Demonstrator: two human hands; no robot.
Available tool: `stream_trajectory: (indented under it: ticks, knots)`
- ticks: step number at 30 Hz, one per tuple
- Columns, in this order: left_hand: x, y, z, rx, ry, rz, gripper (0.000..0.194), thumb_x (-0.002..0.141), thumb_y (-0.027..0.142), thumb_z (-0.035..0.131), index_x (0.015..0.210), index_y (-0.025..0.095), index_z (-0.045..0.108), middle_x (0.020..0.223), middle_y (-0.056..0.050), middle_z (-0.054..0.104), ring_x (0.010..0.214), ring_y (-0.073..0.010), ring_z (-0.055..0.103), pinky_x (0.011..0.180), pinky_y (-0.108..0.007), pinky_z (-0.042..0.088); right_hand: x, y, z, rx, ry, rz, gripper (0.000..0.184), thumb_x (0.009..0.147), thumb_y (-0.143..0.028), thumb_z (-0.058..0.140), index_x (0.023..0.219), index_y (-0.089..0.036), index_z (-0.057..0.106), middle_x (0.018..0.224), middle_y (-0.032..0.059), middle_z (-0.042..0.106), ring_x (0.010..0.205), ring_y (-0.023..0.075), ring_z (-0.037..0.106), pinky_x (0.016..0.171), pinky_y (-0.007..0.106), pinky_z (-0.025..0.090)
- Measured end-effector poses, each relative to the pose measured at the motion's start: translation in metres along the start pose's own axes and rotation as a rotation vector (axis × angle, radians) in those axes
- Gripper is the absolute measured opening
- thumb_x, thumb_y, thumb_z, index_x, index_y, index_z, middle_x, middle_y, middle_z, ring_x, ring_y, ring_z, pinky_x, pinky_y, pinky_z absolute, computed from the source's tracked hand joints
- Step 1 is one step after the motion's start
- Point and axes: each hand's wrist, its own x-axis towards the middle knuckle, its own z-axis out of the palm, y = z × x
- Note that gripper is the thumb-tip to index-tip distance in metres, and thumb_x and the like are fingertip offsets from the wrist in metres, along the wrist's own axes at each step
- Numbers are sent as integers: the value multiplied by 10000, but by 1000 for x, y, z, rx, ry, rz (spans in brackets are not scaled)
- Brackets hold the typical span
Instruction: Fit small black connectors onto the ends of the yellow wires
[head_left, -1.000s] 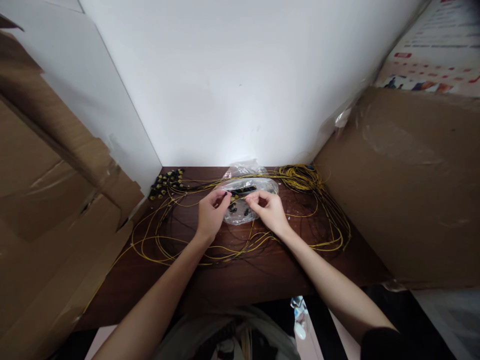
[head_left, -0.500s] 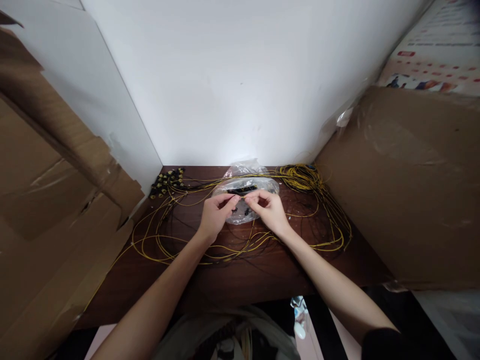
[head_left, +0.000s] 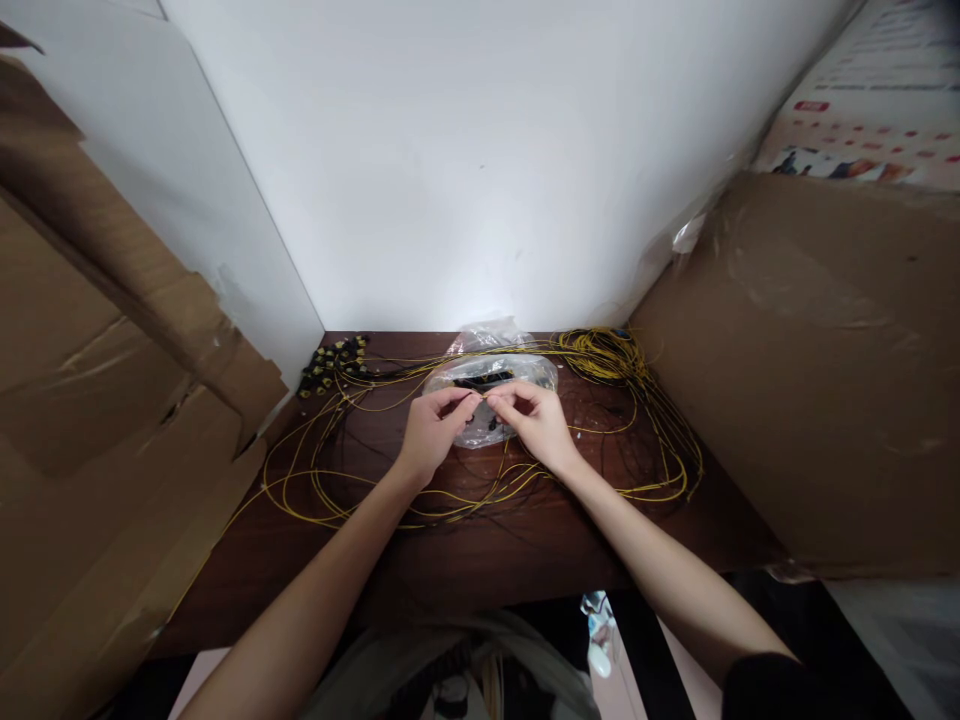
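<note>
I'd brace my right hand (head_left: 541, 425), its grip apparently pinching a thin yellow wire (head_left: 484, 395), squarely against my left hand (head_left: 431, 435), pinched closed, contents unclear.

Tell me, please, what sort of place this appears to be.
Probably a small workbench for wiring: yellow and black wires lie looped on a brown table, small black and yellow connectors are grouped at its far left, and cardboard stands on both sides.
</note>
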Motion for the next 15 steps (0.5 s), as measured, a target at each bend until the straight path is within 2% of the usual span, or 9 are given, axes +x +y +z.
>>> stream_trajectory:
  ticks: [8,12,15]
  knots:
    - [0,-5,1,75,-28,79,163,704,301,631,722,144,674,515,26,545,450,-71,425,442,-190,335,1,-1,3,157,-2,97,221,752,-377,606,775,-157,606,613,-6,563,548,108,516,547,234,437]
    - [0,-5,1,76,-16,74,167,694,303,633,721,143,676,538,16,577,474,-85,463,474,-202,368,1,-2,6,269,21,166,249,724,-405,621,764,-162,587,644,-6,575,537,104,535,503,222,442]
    - [0,-4,2,86,-16,69,180,692,315,633,715,141,675,528,19,562,470,-81,449,471,-200,361,1,-2,6,268,17,156,232,727,-390,625,766,-163,598,639,-7,573,541,102,533,511,220,437]
